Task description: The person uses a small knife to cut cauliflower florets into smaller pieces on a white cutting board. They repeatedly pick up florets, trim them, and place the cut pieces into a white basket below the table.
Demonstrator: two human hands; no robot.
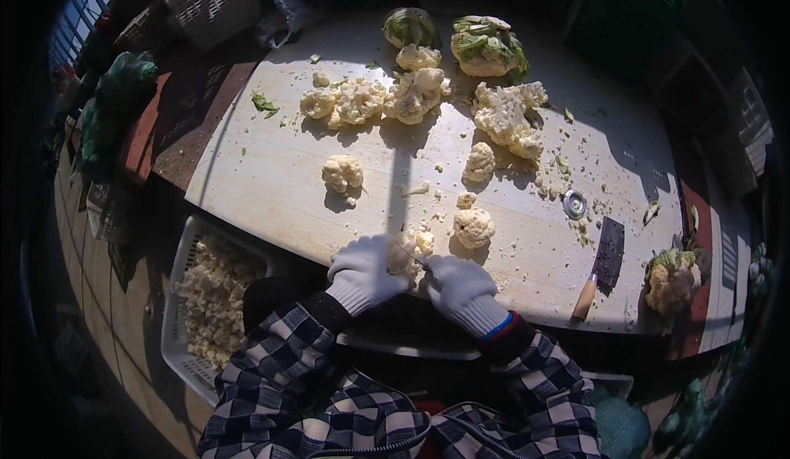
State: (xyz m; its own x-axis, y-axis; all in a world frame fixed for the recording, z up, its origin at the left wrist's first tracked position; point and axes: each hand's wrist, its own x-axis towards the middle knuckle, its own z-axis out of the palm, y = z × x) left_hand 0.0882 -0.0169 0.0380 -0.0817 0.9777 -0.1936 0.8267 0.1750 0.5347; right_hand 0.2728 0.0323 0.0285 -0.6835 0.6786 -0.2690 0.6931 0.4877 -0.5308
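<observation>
White knitted gloves cover both hands at the table's near edge. My left hand (365, 274) is closed around a cauliflower piece (402, 256). In my right hand (460, 286) is a small knife (407, 253), its thin blade lying against that piece; its handle is hidden in the glove. Just beyond my right hand rests a cauliflower floret (473, 227), with another floret (478, 162) farther back. A separate floret (342, 173) lies beyond my left hand. Larger broken cauliflower chunks (413, 96) sit across the middle of the white tabletop (278, 175).
Two leafy cauliflower heads (487, 48) stand at the back. A cleaver (608, 252) and a round metal lid (574, 204) lie at right, near a discolored cauliflower (669, 283). A white plastic basket (174, 329) of florets stands below the table's left edge.
</observation>
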